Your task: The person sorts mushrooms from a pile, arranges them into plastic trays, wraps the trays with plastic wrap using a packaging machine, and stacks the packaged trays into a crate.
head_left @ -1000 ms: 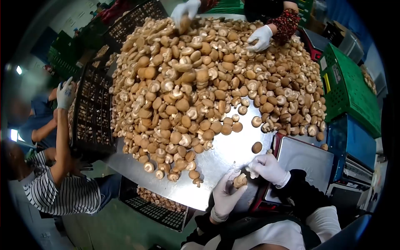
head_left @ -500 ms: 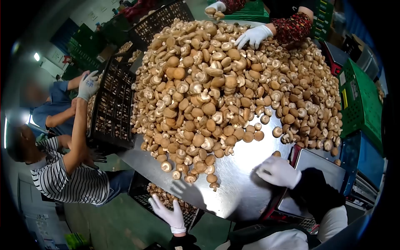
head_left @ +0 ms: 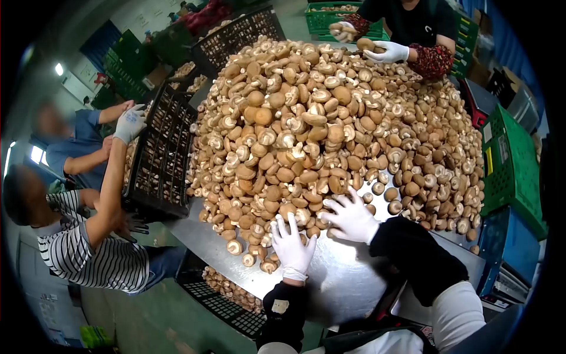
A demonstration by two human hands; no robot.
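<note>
A large heap of brown-capped mushrooms (head_left: 283, 135) covers most of the metal table (head_left: 348, 274). My left hand (head_left: 292, 246), in a white glove, lies at the heap's near edge with its fingers spread against the mushrooms. To its right my right hand (head_left: 352, 218), also white-gloved, rests with fingers apart on the near-right edge of the heap. Neither hand is closed around a mushroom. Black sleeves cover both my forearms.
Across the table a person's gloved hands (head_left: 386, 52) hold mushrooms. Two people stand at the left beside black crates (head_left: 159, 147). A black crate of mushrooms (head_left: 233, 295) sits below the table edge. Green crates (head_left: 510, 171) and a scale (head_left: 413, 301) are at the right.
Both my hands have come in over the table to the heap's near edge, the left from beside the table. The person opposite has lifted a hand off the heap, now with mushrooms in it.
</note>
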